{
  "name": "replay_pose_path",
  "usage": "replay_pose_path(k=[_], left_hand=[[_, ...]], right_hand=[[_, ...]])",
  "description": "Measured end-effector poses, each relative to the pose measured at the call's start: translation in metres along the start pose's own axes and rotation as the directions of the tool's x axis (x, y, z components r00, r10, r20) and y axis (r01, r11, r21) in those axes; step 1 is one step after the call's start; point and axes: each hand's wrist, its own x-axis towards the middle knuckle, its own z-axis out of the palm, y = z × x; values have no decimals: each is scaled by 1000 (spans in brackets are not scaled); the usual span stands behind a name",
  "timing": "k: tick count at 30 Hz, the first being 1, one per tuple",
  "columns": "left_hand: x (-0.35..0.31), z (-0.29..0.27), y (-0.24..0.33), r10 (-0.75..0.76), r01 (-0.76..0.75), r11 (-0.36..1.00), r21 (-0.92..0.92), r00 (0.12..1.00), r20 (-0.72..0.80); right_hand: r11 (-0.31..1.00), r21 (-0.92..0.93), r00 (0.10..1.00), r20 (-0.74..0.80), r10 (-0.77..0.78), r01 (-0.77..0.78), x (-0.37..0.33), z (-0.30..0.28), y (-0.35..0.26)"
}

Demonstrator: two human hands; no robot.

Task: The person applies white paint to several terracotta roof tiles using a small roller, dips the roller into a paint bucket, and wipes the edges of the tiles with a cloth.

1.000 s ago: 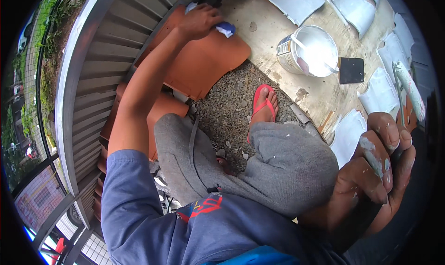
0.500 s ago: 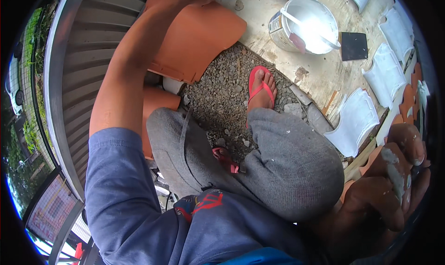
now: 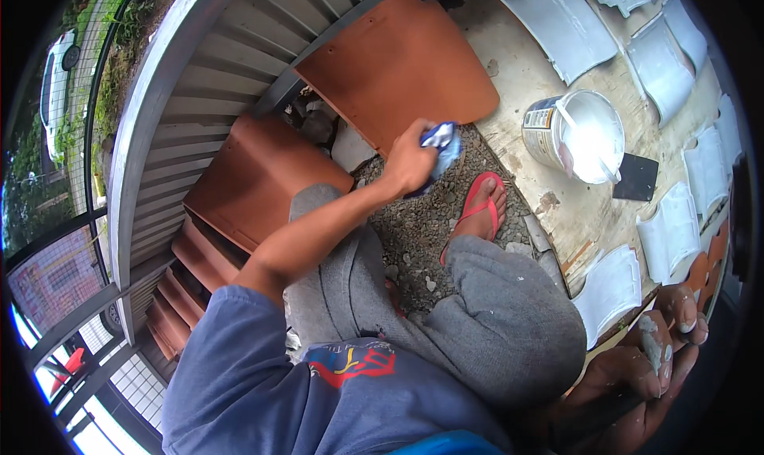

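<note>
My left hand is closed around a crumpled blue-and-white cloth. It is at the near edge of a curved terracotta roof tile, over the gravel. A second terracotta tile lies to the left, beside my left knee. At the lower right, my right hand has its fingers curled and white paint smeared on them. Whatever it may hold is hidden. White-coated roof tiles lie just beyond that hand.
A bucket of white paint stands on a stained board beside a flat black square. Several white tiles line the board's right. A corrugated metal wall bounds the left. More terracotta tiles are stacked below it.
My left hand, with the cloth, has come from the far edge of the tile toward me and to the right. The view has shifted, showing more terracotta tiles. My right hand stays curled.
</note>
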Motion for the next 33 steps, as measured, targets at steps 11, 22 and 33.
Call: replay_pose_path(k=[11,22,33], left_hand=[[12,-28,-58,-374,498,857,129,776,-507],[21,-24,-66,-352,206,873,-443,893,-279],[19,-58,-44,-256,221,894,-390,966,-40]], right_hand=[[992,-123,999,31,16,-13,-14,10,3],[939,-343,974,212,74,4,-11,-7,-23],[220,-970,993,112,30,103,84,-207,25]])
